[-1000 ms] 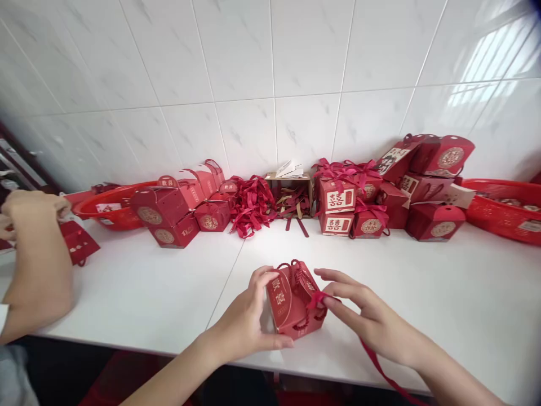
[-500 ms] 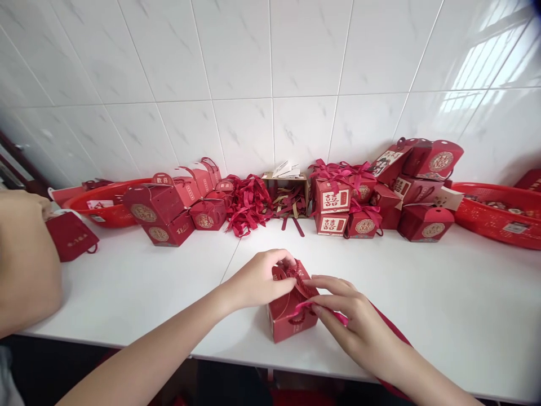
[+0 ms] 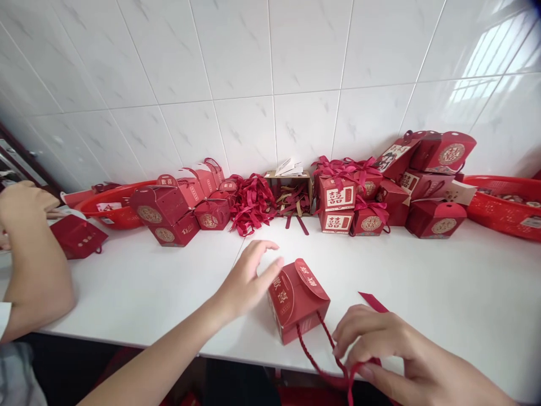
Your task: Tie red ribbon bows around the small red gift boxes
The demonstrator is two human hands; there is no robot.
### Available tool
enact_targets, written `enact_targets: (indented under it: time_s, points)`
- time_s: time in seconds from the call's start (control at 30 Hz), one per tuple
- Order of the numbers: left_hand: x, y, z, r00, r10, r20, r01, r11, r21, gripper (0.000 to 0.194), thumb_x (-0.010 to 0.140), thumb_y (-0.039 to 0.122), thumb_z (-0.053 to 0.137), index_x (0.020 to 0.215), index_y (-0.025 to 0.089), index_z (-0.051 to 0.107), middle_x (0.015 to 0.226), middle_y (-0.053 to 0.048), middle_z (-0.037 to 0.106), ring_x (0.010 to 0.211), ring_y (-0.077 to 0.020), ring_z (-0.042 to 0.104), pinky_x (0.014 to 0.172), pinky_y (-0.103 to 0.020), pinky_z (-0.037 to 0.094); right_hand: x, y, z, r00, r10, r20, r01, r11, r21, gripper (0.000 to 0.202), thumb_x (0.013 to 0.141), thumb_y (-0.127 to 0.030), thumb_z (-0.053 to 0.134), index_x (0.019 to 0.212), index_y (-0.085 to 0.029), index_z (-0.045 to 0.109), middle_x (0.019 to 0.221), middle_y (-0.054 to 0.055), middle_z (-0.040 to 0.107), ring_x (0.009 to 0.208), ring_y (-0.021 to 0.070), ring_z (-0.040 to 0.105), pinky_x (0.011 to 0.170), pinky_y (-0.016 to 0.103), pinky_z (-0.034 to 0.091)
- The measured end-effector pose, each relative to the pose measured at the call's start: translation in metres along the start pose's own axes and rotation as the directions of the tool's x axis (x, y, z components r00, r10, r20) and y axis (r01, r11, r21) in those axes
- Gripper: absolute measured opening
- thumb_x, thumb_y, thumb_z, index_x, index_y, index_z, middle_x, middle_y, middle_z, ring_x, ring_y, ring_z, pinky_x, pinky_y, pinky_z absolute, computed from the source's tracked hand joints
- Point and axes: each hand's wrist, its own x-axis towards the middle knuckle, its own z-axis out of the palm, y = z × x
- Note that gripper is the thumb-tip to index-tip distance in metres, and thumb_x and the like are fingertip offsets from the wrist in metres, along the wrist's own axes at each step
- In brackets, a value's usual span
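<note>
A red gift box [image 3: 298, 299] with gold lettering and a rounded top flap stands on the white table in front of me. My left hand [image 3: 247, 282] is at its left side, thumb and fingers apart, holding nothing. Lower right, my right hand [image 3: 386, 347] pinches a red ribbon [image 3: 374, 302], whose cut end sticks out behind the fingers. A twisted cord handle [image 3: 307, 356] runs from the box's side over the table's front edge towards that hand. Whether those fingers also grip the cord is hidden.
Stacked red boxes stand along the tiled wall, left [image 3: 167, 211] and right [image 3: 437, 220]. Between them lie a heap of ribbons [image 3: 252, 203] and a small carton [image 3: 310, 197] of strips. Red baskets [image 3: 127, 217] flank both sides. A co-worker's arm [image 3: 38, 270] rests at far left.
My left hand has let go of the box top and moved off left. My right hand has drawn the ribbon and cord handle down and right, baring the flap. The co-worker's arm has shifted.
</note>
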Motion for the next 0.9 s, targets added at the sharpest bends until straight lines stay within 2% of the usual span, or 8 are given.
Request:
enact_targets:
  time_s: [0.07,0.17,0.3,0.43,0.53,0.73,0.9]
  points:
    - [-0.022,0.007,0.007,0.998,0.057,0.038,-0.060,0.996,0.064,0.037,0.089,0.044,0.050,0.121,0.025,0.048,0.128,-0.009,0.050,0.124,-0.0274,0.044,0.101,-0.046,0.042,-0.007,-0.005,-0.008,0.998,0.061,0.003,-0.062,0.996,0.069,0.019,0.090,-0.012,0.050,0.098,-0.022,0.065,0.100,0.009,0.066,0.092,0.0195,0.063,0.079,0.031,0.052]
    - [-0.039,0.010,0.021,0.988,0.146,0.045,-0.150,0.980,0.132,0.050,0.086,0.039,0.056,0.129,0.023,0.039,0.133,-0.013,0.044,0.128,-0.0291,0.039,0.106,-0.048,0.037,-0.011,-0.007,-0.019,0.967,0.230,-0.105,-0.205,0.956,0.209,0.020,0.095,-0.027,0.047,0.086,-0.021,0.064,0.082,0.005,0.062,0.074,0.0157,0.059,0.069,0.028,0.048]
    - [-0.032,0.004,0.027,0.959,0.225,0.170,-0.244,0.964,0.103,0.048,0.083,0.025,0.055,0.128,0.020,0.040,0.134,-0.014,0.042,0.131,-0.0283,0.034,0.110,-0.048,0.033,0.002,-0.001,-0.033,0.875,0.420,-0.243,-0.358,0.897,0.260,0.043,0.095,-0.047,0.045,0.065,-0.019,0.057,0.062,0.000,0.049,0.059,0.0124,0.043,0.057,0.026,0.036]
    - [-0.018,0.002,0.017,0.928,0.214,0.305,-0.224,0.975,-0.005,0.052,0.075,0.009,0.050,0.125,0.022,0.045,0.136,-0.011,0.042,0.134,-0.0257,0.033,0.113,-0.045,0.031,0.023,0.006,-0.033,0.808,0.547,-0.219,-0.503,0.834,0.226,0.052,0.089,-0.057,0.047,0.056,-0.017,0.051,0.053,-0.002,0.043,0.051,0.0103,0.032,0.050,0.027,0.026]
    - [-0.012,0.005,0.012,0.920,0.168,0.353,-0.173,0.985,-0.018,0.051,0.072,0.005,0.046,0.119,0.023,0.051,0.139,-0.009,0.040,0.137,-0.0255,0.029,0.115,-0.046,0.029,0.036,0.011,-0.025,0.797,0.576,-0.184,-0.537,0.814,0.221,0.052,0.088,-0.056,0.048,0.054,-0.017,0.050,0.052,-0.002,0.045,0.049,0.0094,0.033,0.050,0.026,0.027]
    - [-0.010,0.010,0.016,0.955,0.118,0.273,-0.120,0.993,-0.009,0.029,0.083,0.017,0.048,0.109,0.024,0.058,0.139,-0.009,0.042,0.137,-0.0267,0.031,0.113,-0.048,0.031,0.050,0.013,-0.015,0.767,0.606,-0.213,-0.577,0.795,0.186,0.046,0.087,-0.048,0.048,0.051,-0.018,0.046,0.048,-0.005,0.039,0.044,0.0073,0.027,0.045,0.024,0.024]
    - [-0.010,0.009,0.017,0.959,0.096,0.267,-0.094,0.995,-0.023,0.024,0.086,0.021,0.048,0.107,0.026,0.060,0.136,-0.007,0.044,0.136,-0.0249,0.033,0.112,-0.046,0.033,0.057,0.011,-0.014,0.767,0.598,-0.232,-0.586,0.801,0.123,0.045,0.086,-0.046,0.047,0.050,-0.018,0.044,0.048,-0.005,0.039,0.044,0.0073,0.027,0.045,0.024,0.025]
